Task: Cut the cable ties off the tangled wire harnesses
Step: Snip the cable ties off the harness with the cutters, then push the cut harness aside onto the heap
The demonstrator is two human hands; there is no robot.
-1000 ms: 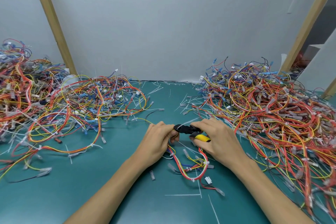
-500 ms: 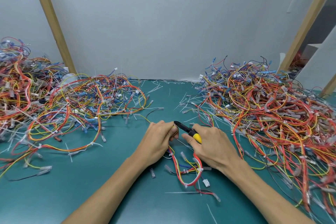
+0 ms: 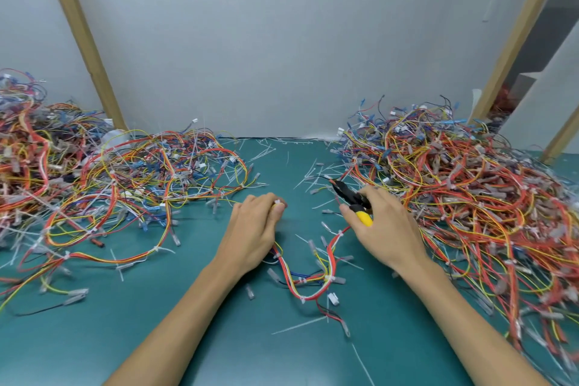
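Left hand (image 3: 255, 230) curls around 1 wire harness (image 3: 329, 273), pinching it at the fingertips; right hand (image 3: 387, 230) grips yellow-handled cutters (image 3: 352, 197) just beside the right harness pile (image 3: 470, 197)

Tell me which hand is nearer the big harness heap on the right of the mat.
Right. The right hand, gripping the cutters, sits at the left edge of the heap. The left hand, holding a loose harness, is farther left, beyond it.

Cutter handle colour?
Yellow handle on the cutters, black head, gripped by the right hand. Head view.
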